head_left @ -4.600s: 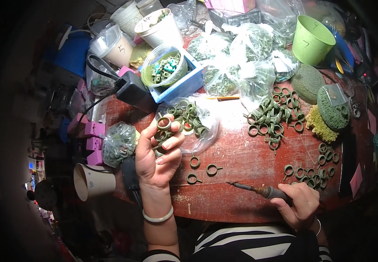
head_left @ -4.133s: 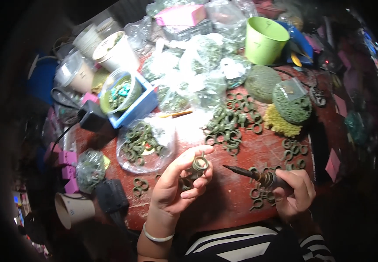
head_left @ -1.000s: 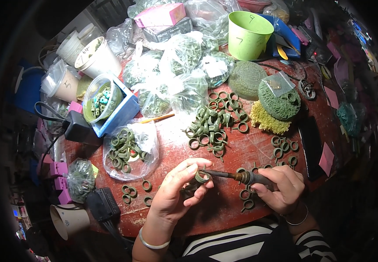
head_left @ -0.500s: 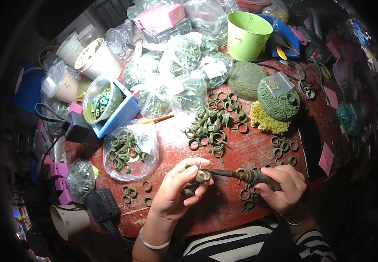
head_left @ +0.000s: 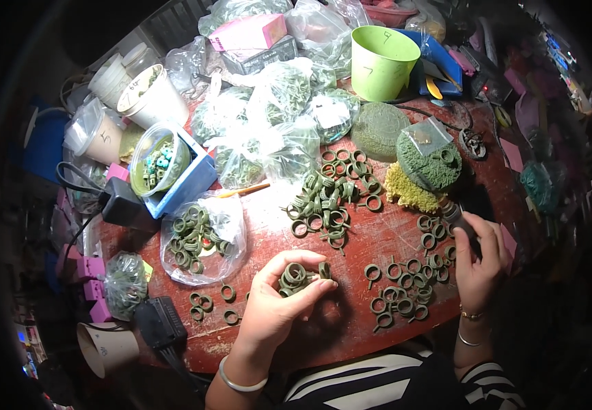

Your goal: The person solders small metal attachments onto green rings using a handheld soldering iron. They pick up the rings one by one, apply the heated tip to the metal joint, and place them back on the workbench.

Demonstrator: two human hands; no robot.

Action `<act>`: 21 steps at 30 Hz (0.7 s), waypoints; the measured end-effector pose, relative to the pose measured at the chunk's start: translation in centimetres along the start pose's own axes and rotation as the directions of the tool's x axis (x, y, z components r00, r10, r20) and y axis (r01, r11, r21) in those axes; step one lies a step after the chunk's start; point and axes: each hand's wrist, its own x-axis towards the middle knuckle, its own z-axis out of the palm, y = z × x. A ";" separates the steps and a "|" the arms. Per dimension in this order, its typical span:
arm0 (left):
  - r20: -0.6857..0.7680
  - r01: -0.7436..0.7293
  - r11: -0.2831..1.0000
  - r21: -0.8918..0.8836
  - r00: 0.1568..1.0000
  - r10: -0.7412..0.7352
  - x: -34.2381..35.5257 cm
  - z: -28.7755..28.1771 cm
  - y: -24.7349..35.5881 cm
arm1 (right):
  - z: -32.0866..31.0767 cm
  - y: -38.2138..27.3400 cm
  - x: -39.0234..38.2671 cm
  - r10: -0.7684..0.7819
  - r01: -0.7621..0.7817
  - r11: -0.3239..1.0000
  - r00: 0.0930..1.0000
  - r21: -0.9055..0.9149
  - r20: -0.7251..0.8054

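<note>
My left hand [head_left: 279, 297] is curled around several dark green rings [head_left: 296, 275]. It pinches one green ring [head_left: 325, 271] between thumb and fingertips. My right hand [head_left: 482, 263] grips the dark handle of a soldering-iron-like tool [head_left: 454, 215] beside the yellow sponge [head_left: 411, 189] and the rough green round block [head_left: 426, 164]. The tool's thin tip is hard to make out against them. Loose green rings [head_left: 405, 283] lie between my hands, and a larger heap of rings [head_left: 323, 198] lies farther back.
Left of my hands are a plastic bag of rings [head_left: 204, 239] and a black box with cables [head_left: 161, 321]. A blue tray [head_left: 197, 174] holds a clear tub. Filled plastic bags [head_left: 268, 130] and a lime-green bucket [head_left: 381, 68] stand at the back.
My right hand has moved the tool away from the ring in my left hand, to the right and farther back. My left hand has turned, showing more of its rings.
</note>
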 end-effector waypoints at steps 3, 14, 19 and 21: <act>-0.045 -0.069 0.995 0.078 0.996 0.073 -0.2 0.3 -0.1 | -0.1 1.4 -0.3 0.017 -0.018 0.996 1.000 -0.091 -0.011; -0.040 -0.242 0.908 0.341 0.962 0.271 0.2 0.6 -0.6 | -0.3 1.7 -0.6 0.000 -0.004 0.993 1.000 -0.120 -0.029; -0.010 -0.292 0.873 0.391 0.947 0.321 0.1 0.3 -0.7 | -0.1 1.4 -0.8 -0.026 0.021 0.993 0.999 -0.120 -0.032; 0.028 -0.393 0.784 0.481 0.901 0.434 0.3 0.2 -0.9 | 0.0 1.5 -0.8 -0.032 0.028 0.994 0.999 -0.109 -0.037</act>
